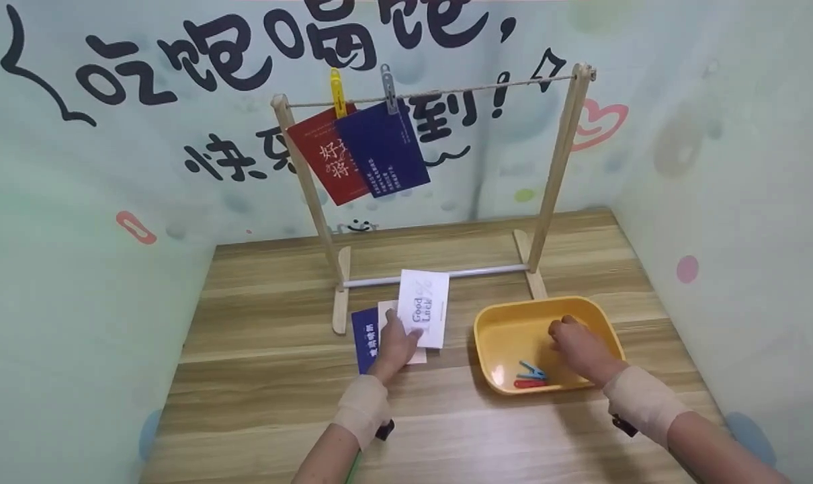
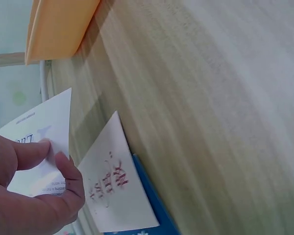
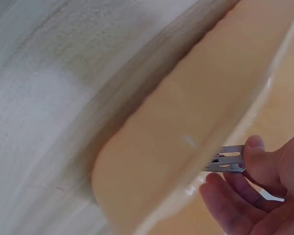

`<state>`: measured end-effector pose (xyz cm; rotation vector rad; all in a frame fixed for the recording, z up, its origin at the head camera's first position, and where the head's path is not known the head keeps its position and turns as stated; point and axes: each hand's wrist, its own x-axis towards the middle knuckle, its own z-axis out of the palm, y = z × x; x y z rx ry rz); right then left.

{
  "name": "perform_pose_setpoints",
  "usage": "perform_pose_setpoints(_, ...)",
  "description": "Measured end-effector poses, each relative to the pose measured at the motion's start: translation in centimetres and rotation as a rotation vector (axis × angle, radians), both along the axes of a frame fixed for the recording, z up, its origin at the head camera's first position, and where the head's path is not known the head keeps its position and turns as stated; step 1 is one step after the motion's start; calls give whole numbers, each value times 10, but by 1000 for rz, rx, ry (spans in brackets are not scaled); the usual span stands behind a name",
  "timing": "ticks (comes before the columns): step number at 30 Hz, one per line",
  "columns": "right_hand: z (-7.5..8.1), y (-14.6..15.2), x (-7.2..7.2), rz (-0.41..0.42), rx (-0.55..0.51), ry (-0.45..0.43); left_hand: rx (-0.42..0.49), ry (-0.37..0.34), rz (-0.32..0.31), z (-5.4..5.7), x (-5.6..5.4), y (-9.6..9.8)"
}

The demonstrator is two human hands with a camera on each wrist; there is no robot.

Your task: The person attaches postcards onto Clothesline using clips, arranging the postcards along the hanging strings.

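Observation:
My left hand (image 1: 394, 344) pinches a white "Good Luck" card (image 1: 428, 299) between thumb and fingers, raised over the wooden surface. Beneath it lie a cream card with red writing (image 2: 118, 188) and a dark blue card (image 1: 363, 329), the cream one overlapping the blue. Over the yellow basin (image 1: 482, 336), my right hand (image 1: 584, 349) is lowered inside the rim. A grey clothespin (image 3: 231, 160) sits between its thumb and fingers in the right wrist view, its far end hidden by the basin wall. A blue clothespin (image 1: 531, 370) and a red clothespin (image 1: 529, 384) lie on the basin floor.
Behind stands a wooden frame (image 1: 558, 168) with a cord (image 1: 474, 89) strung across its top. A yellow clothespin (image 1: 338, 93) and another grey clothespin (image 1: 388, 91) hold a red card (image 1: 322, 151) and a blue card (image 1: 383, 151) there. A white bar (image 1: 487, 271) joins the feet.

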<state>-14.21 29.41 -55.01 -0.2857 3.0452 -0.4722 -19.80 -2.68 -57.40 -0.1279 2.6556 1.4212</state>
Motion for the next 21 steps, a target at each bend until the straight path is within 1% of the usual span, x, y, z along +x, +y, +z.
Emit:
perform_pose_setpoints(3,6,-2,-4,14,-14,35,13,61,-6,7,-3,0)
perform_pose_setpoints(6,12,-4,-8,37,-37,79,46,101,-10,13,-5,0)
perform_pose_setpoints(10,22,-7,-14,66,-76,115,72,101,-7,19,-7,2)
perform_pose_setpoints(13,30,-9,-18,76,-95,130,69,98,-12,22,-8,3)
perform_pose_setpoints(15,37,-11,-20,80,-100,138,66,111,-19,24,-9,4)
perform_pose_setpoints(19,51,-14,-27,107,-123,175,99,178,-28,29,-14,5)
perform_pose_setpoints(21,60,-16,-30,133,-120,217,123,218,-34,32,-17,4)
